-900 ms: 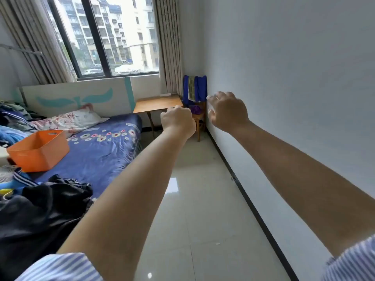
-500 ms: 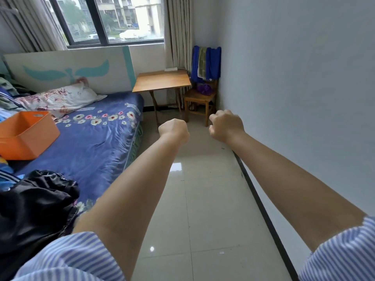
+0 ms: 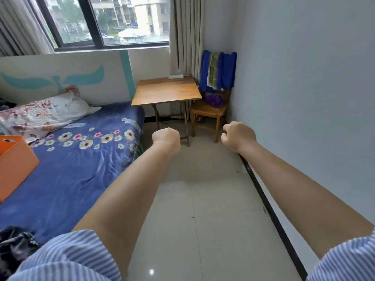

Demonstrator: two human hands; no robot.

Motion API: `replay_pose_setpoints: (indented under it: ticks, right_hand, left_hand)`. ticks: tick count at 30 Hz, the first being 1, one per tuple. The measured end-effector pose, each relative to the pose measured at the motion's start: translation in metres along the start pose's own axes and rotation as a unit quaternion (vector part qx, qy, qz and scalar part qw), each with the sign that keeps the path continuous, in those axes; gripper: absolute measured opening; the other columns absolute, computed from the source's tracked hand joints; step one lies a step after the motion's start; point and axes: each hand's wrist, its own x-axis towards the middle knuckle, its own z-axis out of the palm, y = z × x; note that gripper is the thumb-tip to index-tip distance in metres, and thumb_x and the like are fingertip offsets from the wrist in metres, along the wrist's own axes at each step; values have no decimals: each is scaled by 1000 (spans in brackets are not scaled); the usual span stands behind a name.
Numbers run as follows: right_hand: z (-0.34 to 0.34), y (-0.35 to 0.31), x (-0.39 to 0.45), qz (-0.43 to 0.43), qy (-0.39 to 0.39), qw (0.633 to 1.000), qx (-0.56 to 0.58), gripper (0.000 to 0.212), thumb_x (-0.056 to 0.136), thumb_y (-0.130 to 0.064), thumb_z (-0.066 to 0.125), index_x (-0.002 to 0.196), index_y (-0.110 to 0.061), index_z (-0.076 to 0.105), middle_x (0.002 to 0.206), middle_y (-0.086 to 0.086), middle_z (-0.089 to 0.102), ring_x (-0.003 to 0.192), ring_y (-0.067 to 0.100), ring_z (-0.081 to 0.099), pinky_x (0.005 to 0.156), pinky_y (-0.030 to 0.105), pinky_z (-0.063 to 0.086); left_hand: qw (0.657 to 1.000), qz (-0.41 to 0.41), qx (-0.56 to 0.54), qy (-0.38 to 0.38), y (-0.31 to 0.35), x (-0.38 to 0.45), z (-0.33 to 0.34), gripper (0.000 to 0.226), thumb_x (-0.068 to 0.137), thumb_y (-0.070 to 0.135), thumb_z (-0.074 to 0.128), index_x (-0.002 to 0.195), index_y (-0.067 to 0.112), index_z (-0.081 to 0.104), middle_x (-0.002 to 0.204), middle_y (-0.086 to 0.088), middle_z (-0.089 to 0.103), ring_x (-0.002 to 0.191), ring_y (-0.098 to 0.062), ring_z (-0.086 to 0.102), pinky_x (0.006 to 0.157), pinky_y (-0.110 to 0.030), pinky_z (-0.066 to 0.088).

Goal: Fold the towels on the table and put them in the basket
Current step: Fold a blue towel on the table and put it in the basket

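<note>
Bare L hand (image 3: pixel 166 138) & R hand (image 3: pixel 238 135) fisted, arms outstretched

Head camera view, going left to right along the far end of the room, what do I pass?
Floral pillow on the bed → bare wooden folding table → wooden chair with blue and green towels draped over its back → pale wall.

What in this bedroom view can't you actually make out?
- Head view: orange plastic basket is cut off by the left edge; its inside is hidden.
- Dark bundle of cloth at the lower left is partly cut off; what it is stays unclear.
- Blue and green cloths draped over the wooden chair overlap; their number is unclear.
- Left hand and right hand show only their backs; palms are hidden.
</note>
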Motion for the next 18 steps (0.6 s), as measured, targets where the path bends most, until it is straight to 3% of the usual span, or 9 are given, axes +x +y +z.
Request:
replay_pose_setpoints:
  ticks: [3, 9, 11, 14, 16, 18]
  right_hand:
    - [15, 6, 70, 31, -7, 999, 8, 34, 92, -19, 38, 118, -5, 55, 119, 15, 55, 112, 31, 48, 82, 34, 44]
    - [49, 38, 192, 59, -26, 998, 2, 28, 91, -16, 37, 107, -2, 56, 117, 16, 54, 110, 32, 48, 75, 32, 39]
    - [60, 55, 237, 56, -27, 998, -7, 21, 91, -15, 37, 90, -4, 55, 113, 17, 53, 112, 32, 47, 79, 34, 42]
    - [74, 85, 312, 55, -20, 998, 1, 24, 90, -14, 38, 66, -8, 38, 98, 17, 50, 108, 33, 49, 72, 32, 37]
    - [76, 108, 369, 50, -5, 999, 5, 21, 90, -15, 39, 80, -4, 53, 101, 17, 54, 105, 32, 51, 72, 32, 38]
    - [74, 127, 419, 48, 6, 999, 1, 21, 91, -15, 39, 93, -4, 57, 107, 18, 57, 103, 32, 52, 72, 32, 39]
  left_hand:
    - [1000, 20, -17, 9, -8, 76, -6, 27, 95, 13, 42, 112, 7, 61, 117, -10, 60, 107, -30, 57, 70, -28, 36]
    - [998, 65, -10, -6, 7, 215, -2, 25, 96, 14, 40, 106, 5, 61, 103, -9, 60, 97, -29, 59, 65, -28, 37]
    - [997, 77, -6, -6, 17, 264, -2, 26, 97, 16, 39, 109, 5, 60, 108, -10, 61, 98, -29, 59, 66, -29, 38]
    - [997, 80, -1, -5, 34, 349, -8, 27, 98, 16, 39, 112, 6, 60, 111, -10, 60, 100, -29, 59, 68, -29, 38]
    - [997, 75, -8, -1, 46, 408, -20, 28, 98, 18, 39, 112, 6, 59, 111, -10, 60, 100, -28, 58, 68, -30, 38]
    - [997, 73, -14, 8, 57, 461, -32, 28, 97, 19, 39, 113, 6, 59, 111, -10, 60, 96, -28, 57, 68, -30, 38]
